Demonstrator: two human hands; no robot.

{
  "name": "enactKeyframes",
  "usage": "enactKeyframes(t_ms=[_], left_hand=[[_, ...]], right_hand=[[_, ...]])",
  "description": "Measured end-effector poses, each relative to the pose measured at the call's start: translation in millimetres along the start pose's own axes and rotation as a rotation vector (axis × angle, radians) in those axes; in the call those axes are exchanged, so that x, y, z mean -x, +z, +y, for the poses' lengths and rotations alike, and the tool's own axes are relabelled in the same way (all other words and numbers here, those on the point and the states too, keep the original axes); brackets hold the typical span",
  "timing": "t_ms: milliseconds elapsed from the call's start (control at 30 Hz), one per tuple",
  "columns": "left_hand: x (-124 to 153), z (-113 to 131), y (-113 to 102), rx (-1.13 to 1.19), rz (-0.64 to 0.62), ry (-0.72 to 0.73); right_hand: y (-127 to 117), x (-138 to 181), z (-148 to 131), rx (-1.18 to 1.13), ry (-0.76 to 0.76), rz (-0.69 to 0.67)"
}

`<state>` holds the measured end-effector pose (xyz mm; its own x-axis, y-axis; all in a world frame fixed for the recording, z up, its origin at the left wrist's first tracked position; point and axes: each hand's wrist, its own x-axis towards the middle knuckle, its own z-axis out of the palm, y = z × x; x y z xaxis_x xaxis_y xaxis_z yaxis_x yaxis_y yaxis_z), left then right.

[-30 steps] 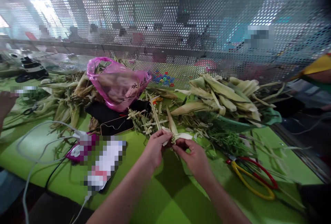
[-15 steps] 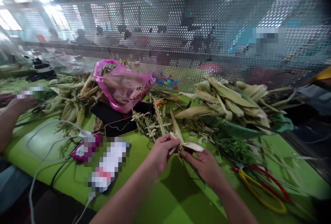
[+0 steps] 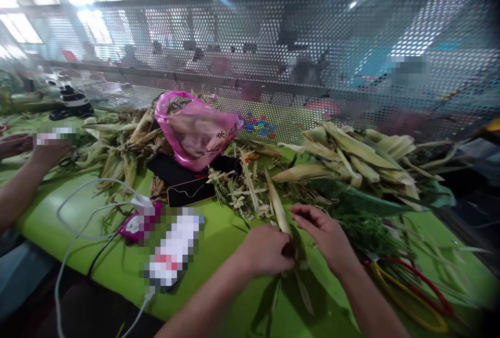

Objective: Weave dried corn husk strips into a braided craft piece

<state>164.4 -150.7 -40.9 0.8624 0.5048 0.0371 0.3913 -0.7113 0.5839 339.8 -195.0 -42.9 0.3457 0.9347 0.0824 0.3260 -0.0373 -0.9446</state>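
My left hand (image 3: 269,250) is closed, back of the hand up, round a corn husk whose thin ends (image 3: 305,293) hang out below the fingers. Just beyond it lies a long pale corn husk leaf (image 3: 278,205), its near end meeting the knuckles; whether the fingers touch it I cannot tell. To the right, my right hand (image 3: 328,236) is raised over the green table with fingers stretched out and nothing between them. Trimmed husk scraps (image 3: 240,192) lie in a loose heap beyond my hands.
A green basket (image 3: 441,197) heaped with corn husks (image 3: 363,153) stands at right. Scissors (image 3: 410,291) with red and yellow handles lie near my right forearm. Phones (image 3: 191,192), a purple power bank (image 3: 135,223) with cables and a pink bag (image 3: 199,129) occupy the left. Another person's hands (image 3: 49,153) work far left.
My hands have come apart. The left has moved nearer me with the husk and turned knuckles up; the right has let go and opened. The view has shifted slightly.
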Motion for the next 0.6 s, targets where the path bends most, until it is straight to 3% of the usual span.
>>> enactKeyframes(t_ms=[133, 333, 467, 600], left_hand=[[-0.1, -2.9, -2.0, -0.007, 0.058, -0.033], [1.1, -2.6, -7.6, 0.039, 0.111, -0.155], [1.7, -0.2, -10.7, 0.053, 0.182, -0.21], [-0.2, -0.4, -15.1, 0.217, 0.292, -0.231]], right_hand=[[18.9, -16.5, -11.1, 0.152, -0.043, -0.066], [55.6, -47.9, -23.5, 0.575, -0.089, -0.12], [71.4, -65.9, -16.0, 0.624, -0.028, -0.125], [71.5, -73.2, -12.2, 0.612, -0.012, -0.118]])
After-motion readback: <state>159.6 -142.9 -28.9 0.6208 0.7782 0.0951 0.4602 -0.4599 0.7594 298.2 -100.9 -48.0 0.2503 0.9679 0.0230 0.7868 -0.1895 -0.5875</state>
